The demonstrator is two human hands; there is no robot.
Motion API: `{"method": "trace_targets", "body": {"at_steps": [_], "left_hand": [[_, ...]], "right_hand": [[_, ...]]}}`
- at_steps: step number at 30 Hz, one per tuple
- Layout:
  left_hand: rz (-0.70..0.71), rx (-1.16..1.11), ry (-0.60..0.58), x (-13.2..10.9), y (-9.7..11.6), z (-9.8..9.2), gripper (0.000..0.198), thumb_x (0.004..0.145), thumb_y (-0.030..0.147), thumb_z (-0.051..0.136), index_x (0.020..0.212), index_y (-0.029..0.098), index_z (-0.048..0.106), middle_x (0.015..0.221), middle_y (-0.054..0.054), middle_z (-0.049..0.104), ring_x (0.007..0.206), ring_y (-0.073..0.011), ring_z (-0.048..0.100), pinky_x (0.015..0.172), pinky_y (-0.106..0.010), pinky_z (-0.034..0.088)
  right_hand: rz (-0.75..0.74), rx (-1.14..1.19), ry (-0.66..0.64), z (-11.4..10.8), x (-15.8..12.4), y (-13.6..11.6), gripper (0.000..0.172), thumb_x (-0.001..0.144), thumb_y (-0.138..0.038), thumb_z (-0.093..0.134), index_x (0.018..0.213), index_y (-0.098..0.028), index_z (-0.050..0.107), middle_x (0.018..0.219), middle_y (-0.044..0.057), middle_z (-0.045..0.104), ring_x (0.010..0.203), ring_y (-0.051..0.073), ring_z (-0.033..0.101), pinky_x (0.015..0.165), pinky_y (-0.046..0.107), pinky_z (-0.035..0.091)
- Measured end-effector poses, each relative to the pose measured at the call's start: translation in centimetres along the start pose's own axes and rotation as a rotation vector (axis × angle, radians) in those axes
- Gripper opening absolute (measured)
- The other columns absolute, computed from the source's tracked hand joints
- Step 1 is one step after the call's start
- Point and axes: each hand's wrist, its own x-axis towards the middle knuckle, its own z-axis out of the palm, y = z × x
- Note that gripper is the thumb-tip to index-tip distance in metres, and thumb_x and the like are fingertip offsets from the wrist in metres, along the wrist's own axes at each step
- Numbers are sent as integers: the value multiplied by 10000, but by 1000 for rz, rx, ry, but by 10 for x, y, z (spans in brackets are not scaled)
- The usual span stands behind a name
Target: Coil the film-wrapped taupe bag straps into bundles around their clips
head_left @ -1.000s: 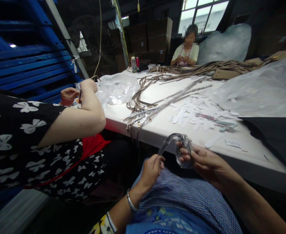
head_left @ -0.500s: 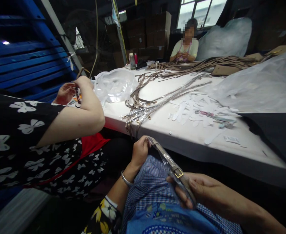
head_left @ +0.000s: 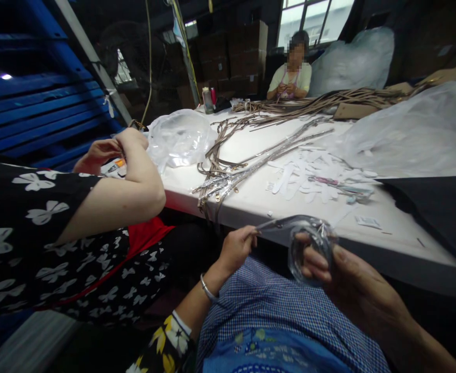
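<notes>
A thin belt (head_left: 276, 224) in a clear plastic sleeve runs between my hands, above my lap. Its tail end is pinched in the fingers of my left hand (head_left: 238, 247). My right hand (head_left: 339, 269) holds the other part, which is bent into a round coil with fingers through the loop. The buckle cannot be made out now. On the table edge beyond my left hand lie brown belts (head_left: 222, 155), some in clear sleeves, with small gold buckles hanging over the edge.
The white table (head_left: 247, 204) carries white paper strips (head_left: 305, 173), pink-handled snips (head_left: 323, 181), a small white packet (head_left: 368, 222) and plastic bags (head_left: 181, 137). A co-worker's arm (head_left: 113, 204) is close on the left. Another person (head_left: 290, 77) sits across the table.
My right hand has lifted and rolled the sleeved belt from a long hanging length into a round coil. My left hand has shifted slightly right, still pinching the end.
</notes>
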Motion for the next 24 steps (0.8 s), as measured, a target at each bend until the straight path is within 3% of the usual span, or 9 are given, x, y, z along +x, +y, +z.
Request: {"method": "trace_targets", "body": {"at_steps": [3, 6, 9, 12, 15, 20, 24], "left_hand": [[-24, -166, -83, -20, 14, 24, 359, 976, 386, 429, 861, 160, 683, 644, 2, 586, 535, -92, 522, 582, -203, 425], [-101, -316, -98, -34, 34, 32, 355, 970, 402, 443, 895, 146, 676, 656, -4, 600, 499, -76, 516, 536, -191, 419], [-189, -442, -147, -37, 55, 28, 354, 958, 416, 458, 892, 133, 662, 653, -7, 606, 471, -68, 520, 481, -173, 402], [-269, -543, -171, -34, 69, 22, 360, 935, 437, 487, 865, 120, 642, 648, -12, 610, 444, -66, 530, 441, -162, 392], [-364, -631, -185, -28, 73, 17, 396, 902, 481, 514, 793, 113, 612, 599, -12, 603, 394, -62, 510, 398, -156, 369], [-502, -695, -263, -23, 70, 10, 454, 838, 520, 556, 625, 119, 558, 526, -12, 576, 364, -71, 508, 363, -156, 350], [-593, -800, -359, -19, 72, 6, 441, 821, 509, 552, 673, 97, 605, 566, -40, 611, 382, -93, 550, 347, -156, 344]], "right_hand": [[-221, 12, 219, -6, 23, -6, 346, 921, -424, 538, 1204, -254, 642, 912, 36, 550, 816, 163, 575, 897, 321, 513], [-341, -34, 288, -12, 41, 0, 340, 934, -414, 529, 1237, -281, 609, 997, 25, 591, 906, 167, 612, 1002, 354, 470], [-459, -278, 310, -20, 49, 15, 309, 956, -378, 506, 1237, -276, 584, 1032, 33, 632, 960, 189, 634, 1023, 401, 458], [-565, -711, 230, -28, 51, 31, 226, 966, -293, 489, 1150, -243, 611, 1087, 69, 658, 1085, 232, 615, 1014, 399, 465], [-639, -1017, 48, -34, 48, 42, 267, 960, -216, 467, 1208, -225, 565, 1169, 99, 642, 1148, 247, 594, 1000, 373, 481], [-624, -1198, -209, -37, 38, 42, 484, 907, -154, 493, 1384, -185, 416, 1282, 143, 594, 1200, 267, 571, 1039, 396, 465], [-652, -1210, -248, -39, 33, 41, 556, 863, -132, 538, 1405, -171, 420, 1351, 154, 564, 1264, 281, 525, 1066, 401, 444]]}}
